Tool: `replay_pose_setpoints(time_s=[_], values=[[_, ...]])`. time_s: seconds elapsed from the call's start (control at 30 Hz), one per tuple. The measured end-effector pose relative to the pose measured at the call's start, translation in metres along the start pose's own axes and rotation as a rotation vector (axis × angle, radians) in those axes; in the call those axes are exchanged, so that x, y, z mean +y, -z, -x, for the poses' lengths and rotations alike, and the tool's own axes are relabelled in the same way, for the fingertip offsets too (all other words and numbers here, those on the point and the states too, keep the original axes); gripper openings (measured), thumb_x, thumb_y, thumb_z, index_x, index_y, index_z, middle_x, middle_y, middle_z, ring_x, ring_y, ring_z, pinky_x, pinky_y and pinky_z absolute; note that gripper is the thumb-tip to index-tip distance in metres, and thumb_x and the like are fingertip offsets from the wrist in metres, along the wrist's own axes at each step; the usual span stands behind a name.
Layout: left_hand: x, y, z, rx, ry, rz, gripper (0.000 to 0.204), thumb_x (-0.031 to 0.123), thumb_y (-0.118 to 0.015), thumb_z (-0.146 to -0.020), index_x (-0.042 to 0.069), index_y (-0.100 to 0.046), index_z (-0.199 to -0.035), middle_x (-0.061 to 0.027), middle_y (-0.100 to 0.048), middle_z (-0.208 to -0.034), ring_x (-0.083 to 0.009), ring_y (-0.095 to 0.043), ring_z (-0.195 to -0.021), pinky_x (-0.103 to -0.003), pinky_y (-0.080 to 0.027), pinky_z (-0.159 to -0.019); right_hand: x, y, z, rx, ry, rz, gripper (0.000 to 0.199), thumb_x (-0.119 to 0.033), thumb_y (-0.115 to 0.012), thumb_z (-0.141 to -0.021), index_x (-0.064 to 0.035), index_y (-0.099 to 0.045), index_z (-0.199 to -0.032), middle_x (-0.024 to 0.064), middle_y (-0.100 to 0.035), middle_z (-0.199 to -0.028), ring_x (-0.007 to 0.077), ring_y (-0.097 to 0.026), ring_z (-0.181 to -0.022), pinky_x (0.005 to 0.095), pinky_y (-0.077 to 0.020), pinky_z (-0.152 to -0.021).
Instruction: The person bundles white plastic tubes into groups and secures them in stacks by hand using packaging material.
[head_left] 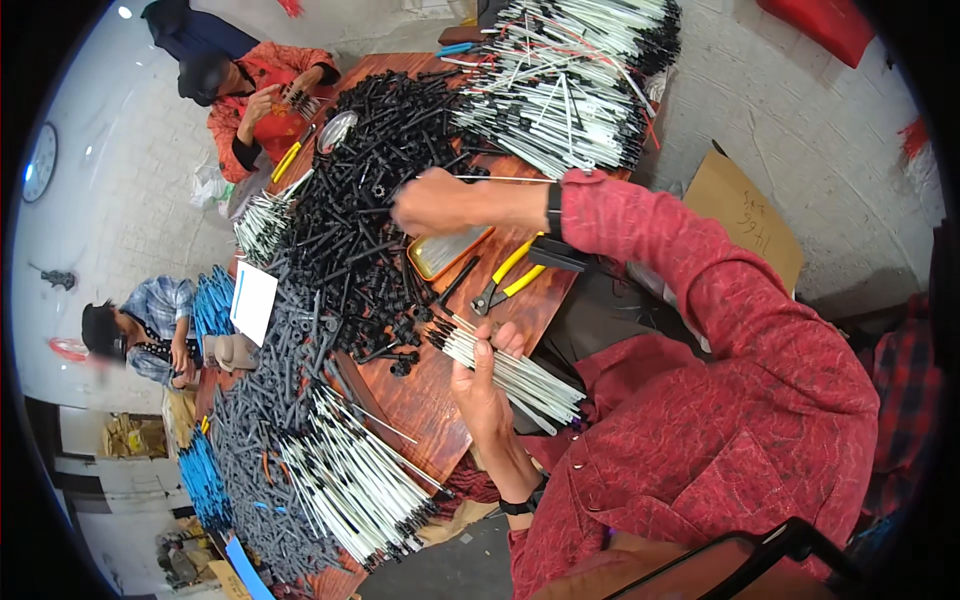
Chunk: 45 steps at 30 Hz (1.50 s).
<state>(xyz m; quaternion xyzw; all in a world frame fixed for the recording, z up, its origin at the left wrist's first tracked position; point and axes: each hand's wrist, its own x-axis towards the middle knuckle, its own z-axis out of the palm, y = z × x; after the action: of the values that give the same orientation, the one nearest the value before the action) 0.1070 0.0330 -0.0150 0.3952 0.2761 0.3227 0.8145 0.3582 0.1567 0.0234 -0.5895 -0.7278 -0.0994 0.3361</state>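
Note:
My left hand [484, 392] is closed around a bundle of thin white rods [520, 383] with black tips, just above the near table edge. Over the heap of black plastic fittings [375, 140] hovers my right hand [435, 202], slightly blurred and curled into a fist. What its fingers hold, if anything, is hidden; a thin white rod [505, 179] shows beside the wrist. Between my hands lie yellow-handled nippers [512, 275] and an orange-rimmed tray [412, 262] of clear, thin pieces.
Piles of black-tipped white rods [570, 110] [345, 480] lie at the table's far right and near left. Grey fittings [270, 400] and blue pieces [205, 490] cover the left side. Two co-workers [270, 110] [160, 320] sit across. A cardboard box [745, 215] stands at right.

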Motion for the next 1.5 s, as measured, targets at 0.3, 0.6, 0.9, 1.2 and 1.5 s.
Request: replay_pose_setpoints(time_s=[0.3, 0.6, 0.9, 1.2, 1.5], values=[[0.005, -0.003, 0.0, 0.011, -0.01, 0.014, 0.03, 0.017, -0.06, -0.097, -0.003, -0.055, -0.119, -0.0215, -0.066, -0.107, -0.0277, -0.067, -0.094, -0.04, -0.055, -0.083, 0.012, -0.022, 0.042, -0.258, -0.026, 0.079, 0.013, -0.016, -0.06, -0.072, -0.0074, -0.064, -0.063, 0.0149, -0.063, -0.065, 0.0361, -0.063, -0.061, 0.0465, -0.0483, -0.053], [0.005, -0.004, 0.0, 0.026, 0.007, 0.003, 0.028, 0.016, -0.057, -0.098, -0.001, -0.054, -0.12, -0.0216, -0.065, -0.109, -0.0285, -0.067, -0.093, -0.041, -0.056, -0.084, 0.015, -0.014, 0.038, -0.179, -0.022, 0.065, 0.014, -0.02, -0.061, -0.078, -0.0071, -0.065, -0.073, 0.013, -0.066, -0.076, 0.0338, -0.065, -0.071, 0.0465, -0.0494, -0.058], [0.006, -0.006, 0.0, 0.042, 0.012, 0.015, 0.03, 0.016, -0.059, -0.097, -0.002, -0.055, -0.121, -0.022, -0.066, -0.107, -0.0275, -0.068, -0.093, -0.04, -0.056, -0.083, -0.002, 0.024, 0.033, -0.213, -0.087, -0.255, 0.016, -0.024, -0.063, -0.08, -0.012, -0.07, -0.089, 0.0087, -0.07, -0.082, 0.032, -0.066, -0.08, 0.043, -0.0506, -0.068], [0.006, -0.005, -0.001, 0.058, 0.025, -0.005, 0.028, 0.017, -0.056, -0.099, 0.001, -0.055, -0.121, -0.0215, -0.066, -0.108, -0.0282, -0.068, -0.092, -0.04, -0.057, -0.083, -0.058, 0.06, 0.063, -0.434, -0.295, -1.074, 0.016, -0.009, -0.059, -0.085, -0.0049, -0.068, -0.097, 0.004, -0.066, -0.082, 0.0135, -0.063, -0.073, 0.032, -0.047, -0.062], [0.007, -0.003, -0.003, 0.053, 0.029, -0.009, 0.028, 0.018, -0.055, -0.099, 0.001, -0.055, -0.121, -0.0211, -0.066, -0.108, -0.028, -0.068, -0.092, -0.039, -0.057, -0.083, -0.079, 0.069, 0.079, -0.365, -0.181, -0.851, 0.021, -0.011, -0.057, -0.085, -0.0005, -0.069, -0.098, 0.007, -0.07, -0.079, 0.0134, -0.065, -0.074, 0.0295, -0.0511, -0.067]])
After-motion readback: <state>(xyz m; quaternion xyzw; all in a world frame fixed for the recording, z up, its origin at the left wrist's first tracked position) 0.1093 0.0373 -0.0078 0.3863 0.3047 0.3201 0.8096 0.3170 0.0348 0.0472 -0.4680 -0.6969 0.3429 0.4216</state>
